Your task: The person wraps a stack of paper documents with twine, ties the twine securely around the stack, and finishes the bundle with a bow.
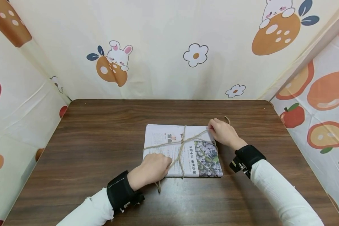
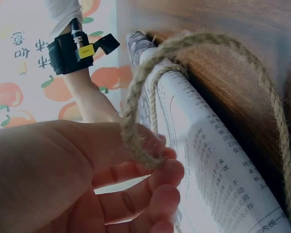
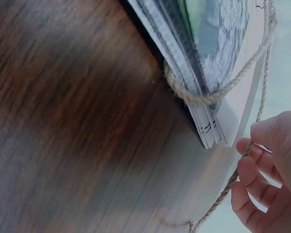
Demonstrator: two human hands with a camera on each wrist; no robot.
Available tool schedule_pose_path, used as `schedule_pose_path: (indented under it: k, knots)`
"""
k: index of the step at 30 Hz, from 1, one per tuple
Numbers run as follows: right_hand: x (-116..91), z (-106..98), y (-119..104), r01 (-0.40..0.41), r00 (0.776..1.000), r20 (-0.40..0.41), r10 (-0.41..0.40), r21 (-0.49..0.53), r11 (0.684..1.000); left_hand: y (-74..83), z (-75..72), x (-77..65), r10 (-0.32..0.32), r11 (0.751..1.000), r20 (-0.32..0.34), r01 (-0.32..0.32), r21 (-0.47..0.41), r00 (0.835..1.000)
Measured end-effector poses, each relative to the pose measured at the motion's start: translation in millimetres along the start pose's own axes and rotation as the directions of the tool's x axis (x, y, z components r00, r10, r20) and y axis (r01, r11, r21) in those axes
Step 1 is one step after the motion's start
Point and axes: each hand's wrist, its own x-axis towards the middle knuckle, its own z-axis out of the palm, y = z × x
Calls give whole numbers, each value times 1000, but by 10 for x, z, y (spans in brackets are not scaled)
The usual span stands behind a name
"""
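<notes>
A folded stack of newspapers [image 1: 161, 163] lies on the table, wrapped with jute twine [image 1: 165, 144] that crosses on its top face. Near the front left corner, my left hand [image 1: 153, 168] pinches one twine end between thumb and fingers. In the left wrist view the twine [image 2: 275, 104] arches from those fingers over the paper edge. At the back right corner my right hand [image 1: 224, 133] pinches the other length, whose tail sticks out beyond the hand. The right wrist view shows a strand [image 3: 211, 99] bent round the side of the stack.
The brown wood-grain table [image 1: 101, 125] extends on all sides of the stack. Patterned curtains [image 1: 158, 69] hang behind and at both sides. Each wrist wears a black band [image 1: 120, 191] with a small device.
</notes>
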Motion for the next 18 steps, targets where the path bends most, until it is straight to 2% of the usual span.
schedule_pose_path:
  k: [6,11,18]
  knots:
    - [15,-1,0,-11,1000,-3,11,-12,1000,-20,15,-66,31,999,-19,-30,18,999]
    - [34,7,-5,-16,1000,-5,16,-47,999,-27,18,-98,47,999,-9,-47,26,999]
    - [74,11,-22,-49,998,41,50,-40,998,-36,21,-117,42,998,47,-44,33,998]
